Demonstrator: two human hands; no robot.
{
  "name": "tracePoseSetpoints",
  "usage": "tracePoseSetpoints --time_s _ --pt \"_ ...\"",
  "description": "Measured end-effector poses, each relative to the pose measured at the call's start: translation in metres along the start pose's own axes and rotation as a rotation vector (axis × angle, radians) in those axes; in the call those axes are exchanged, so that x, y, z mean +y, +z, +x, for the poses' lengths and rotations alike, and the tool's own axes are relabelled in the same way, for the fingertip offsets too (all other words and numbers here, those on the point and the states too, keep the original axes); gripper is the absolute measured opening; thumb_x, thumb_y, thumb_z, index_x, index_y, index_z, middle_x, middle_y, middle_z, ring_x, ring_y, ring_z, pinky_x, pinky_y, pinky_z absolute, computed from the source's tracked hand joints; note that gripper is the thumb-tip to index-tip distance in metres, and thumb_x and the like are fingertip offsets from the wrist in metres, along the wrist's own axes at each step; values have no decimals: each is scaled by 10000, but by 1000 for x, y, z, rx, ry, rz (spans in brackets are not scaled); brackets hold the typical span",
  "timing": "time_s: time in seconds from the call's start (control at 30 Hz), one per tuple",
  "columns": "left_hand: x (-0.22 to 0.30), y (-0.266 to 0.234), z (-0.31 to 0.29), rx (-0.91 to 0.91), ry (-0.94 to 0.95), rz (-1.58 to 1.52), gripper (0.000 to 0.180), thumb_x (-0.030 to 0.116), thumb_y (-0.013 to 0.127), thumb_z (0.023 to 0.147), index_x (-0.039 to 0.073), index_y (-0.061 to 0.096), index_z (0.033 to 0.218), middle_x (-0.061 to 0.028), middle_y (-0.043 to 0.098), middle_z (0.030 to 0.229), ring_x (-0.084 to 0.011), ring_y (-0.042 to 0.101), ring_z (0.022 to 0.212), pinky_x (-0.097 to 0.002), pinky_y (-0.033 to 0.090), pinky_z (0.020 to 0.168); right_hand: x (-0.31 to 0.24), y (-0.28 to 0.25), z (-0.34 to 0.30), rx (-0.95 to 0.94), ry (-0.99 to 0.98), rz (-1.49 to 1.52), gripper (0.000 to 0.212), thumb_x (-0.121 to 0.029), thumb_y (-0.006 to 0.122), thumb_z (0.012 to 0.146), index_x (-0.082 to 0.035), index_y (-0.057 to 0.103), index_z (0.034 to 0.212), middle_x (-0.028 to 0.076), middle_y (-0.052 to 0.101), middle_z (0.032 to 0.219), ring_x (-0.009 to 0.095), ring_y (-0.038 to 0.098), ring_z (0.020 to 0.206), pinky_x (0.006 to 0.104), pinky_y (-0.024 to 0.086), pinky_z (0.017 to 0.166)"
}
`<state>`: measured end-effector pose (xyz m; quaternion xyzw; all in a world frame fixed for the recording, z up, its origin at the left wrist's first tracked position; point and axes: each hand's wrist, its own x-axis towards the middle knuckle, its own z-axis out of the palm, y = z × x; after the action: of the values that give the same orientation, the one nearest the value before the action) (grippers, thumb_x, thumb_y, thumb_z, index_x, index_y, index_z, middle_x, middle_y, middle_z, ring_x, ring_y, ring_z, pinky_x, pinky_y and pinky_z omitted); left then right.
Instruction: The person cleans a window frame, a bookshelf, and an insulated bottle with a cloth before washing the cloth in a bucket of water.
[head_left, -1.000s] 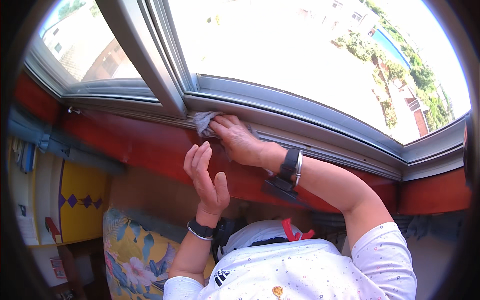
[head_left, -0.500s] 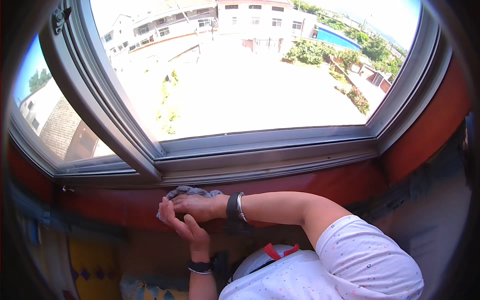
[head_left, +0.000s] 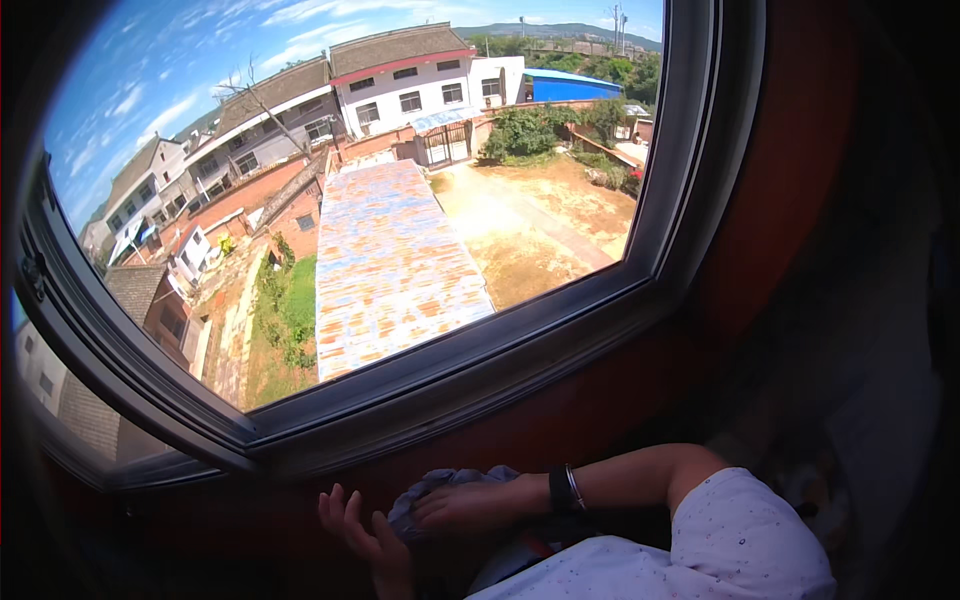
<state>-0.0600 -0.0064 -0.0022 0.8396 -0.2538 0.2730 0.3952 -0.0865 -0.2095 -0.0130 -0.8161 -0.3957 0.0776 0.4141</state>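
A crumpled grey cloth (head_left: 405,509) lies bunched on the dark red window sill (head_left: 600,402). My right hand (head_left: 468,505) rests over it, fingers bent down onto the fabric; a black band and a silver bangle circle that wrist. Just left of the cloth, my left hand (head_left: 362,532) is raised with its fingers apart and nothing in it. Whether its palm edge touches the cloth I cannot tell. Shadow darkens the sill and both hands.
Above the sill stands a grey metal window frame (head_left: 470,385) with a sliding sash (head_left: 130,345) at the left. Outside lie a yard, a long rust-streaked roof (head_left: 400,265) and white buildings (head_left: 405,90). The red wall (head_left: 790,190) continues at the right.
The view has tilted up and turned, so more sky and buildings show and the hands sit lower. The room looks darker. My right hand stays on the cloth, my left beside it.
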Motion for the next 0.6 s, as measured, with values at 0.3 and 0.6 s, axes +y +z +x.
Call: tracePoseSetpoints --time_s 0.3,0.6 --pt "1 31 -6 -45 51 165 279 109 499 916 15 513 1178 -171 431 1337 -353 307 1327 -483 259 1089 -9 -63 -191 368 282 -305 372 -95 575 847 -50 537 1214 172 527 1248 315 462 1222 414 358 1048" --pt "34 36 2 -131 -168 316 323 143 551 890 10 508 1181 -160 449 1330 -346 318 1317 -488 289 1075 27 -130 -352 737 1016 -203 345 -205 598 815 -53 578 1124 151 501 1234 325 425 1206 447 294 1074"
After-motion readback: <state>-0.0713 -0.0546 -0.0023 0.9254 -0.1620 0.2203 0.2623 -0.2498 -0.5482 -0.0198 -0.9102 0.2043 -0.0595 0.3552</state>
